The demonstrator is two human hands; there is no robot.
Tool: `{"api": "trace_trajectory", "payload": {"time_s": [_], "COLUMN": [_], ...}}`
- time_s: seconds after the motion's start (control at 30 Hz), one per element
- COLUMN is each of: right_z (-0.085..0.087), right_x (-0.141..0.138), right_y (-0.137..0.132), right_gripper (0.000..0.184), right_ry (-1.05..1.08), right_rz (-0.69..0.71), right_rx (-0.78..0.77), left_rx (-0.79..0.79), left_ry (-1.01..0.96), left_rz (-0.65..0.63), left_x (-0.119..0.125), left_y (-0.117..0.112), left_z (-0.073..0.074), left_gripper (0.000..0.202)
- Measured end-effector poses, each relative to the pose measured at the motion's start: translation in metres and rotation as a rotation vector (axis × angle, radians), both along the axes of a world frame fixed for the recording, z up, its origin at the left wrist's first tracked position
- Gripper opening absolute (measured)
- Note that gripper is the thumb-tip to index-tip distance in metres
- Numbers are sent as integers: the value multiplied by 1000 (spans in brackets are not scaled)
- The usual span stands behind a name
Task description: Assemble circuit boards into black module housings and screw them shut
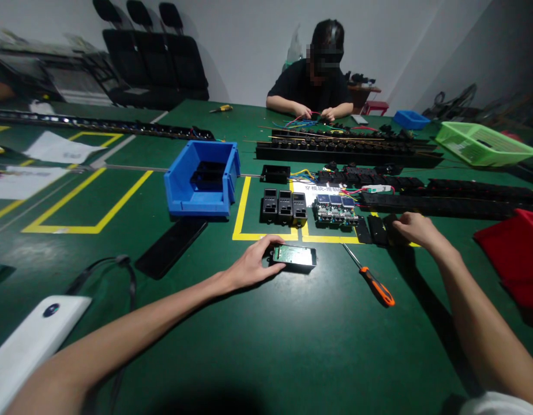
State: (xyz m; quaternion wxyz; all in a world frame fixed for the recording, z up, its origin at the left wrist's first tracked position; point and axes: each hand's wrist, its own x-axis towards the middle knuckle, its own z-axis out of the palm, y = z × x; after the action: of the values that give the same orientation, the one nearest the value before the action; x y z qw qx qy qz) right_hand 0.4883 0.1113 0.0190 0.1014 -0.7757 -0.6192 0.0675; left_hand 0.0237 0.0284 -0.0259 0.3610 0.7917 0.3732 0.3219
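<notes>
My left hand [253,264] is closed around one end of a black plastic housing [299,268], thumb and fingers on its sides. A green circuit board [292,253] lies in the housing's open top. Farther right, my right hand [417,229] has its fingers curled down at a black cover plate [393,229], the right end of a row of flat black plates [376,229]; its fingertips are partly hidden. Between my hands lies a screwdriver [376,287] with an orange and black handle, shaft pointing away from me.
Several empty black housings [285,206] stand beside a group of circuit boards [336,210]. A blue bin [197,204] and a phone [171,248] lie left; a red bin [515,253] stands right. Long black strips [348,153] lie before a co-worker [310,86] handling wires.
</notes>
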Motion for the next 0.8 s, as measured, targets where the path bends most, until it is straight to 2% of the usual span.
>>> {"api": "trace_trajectory", "payload": {"time_s": [0.1, 0.17, 0.23, 0.33, 0.47, 0.57, 0.67, 0.8], "right_z": [16, 30, 42, 50, 38, 21, 4, -5], "right_x": [0, -6, -22, -66, -144, -192, -218, -226], "right_y": [-9, -15, -23, -39, -62, -72, -76, -79], "right_gripper": [12, 18, 26, 37, 34, 30, 27, 22], "right_ry": [-15, 13, 92, 333, 694, 832, 861, 881], "right_rz": [-69, -70, 6, 227, 489, 636, 666, 685], "right_rx": [162, 281, 363, 329, 154, -12, 36, 118], "left_rx": [5, 6, 5, 2, 4, 27, 51, 134], "left_ry": [-1, -3, -4, -3, -1, -14, -39, -62], "left_rz": [2, 1, 0, 4, 6, 9, 11, 0], "left_x": [-1, -1, -1, -1, -1, 0, 1, 0], "left_y": [0, -1, -1, -1, -1, -1, -2, -2], "left_z": [0, 1, 1, 3, 3, 1, 0, 0], "left_gripper": [47, 47, 47, 47, 47, 47, 53, 60]}}
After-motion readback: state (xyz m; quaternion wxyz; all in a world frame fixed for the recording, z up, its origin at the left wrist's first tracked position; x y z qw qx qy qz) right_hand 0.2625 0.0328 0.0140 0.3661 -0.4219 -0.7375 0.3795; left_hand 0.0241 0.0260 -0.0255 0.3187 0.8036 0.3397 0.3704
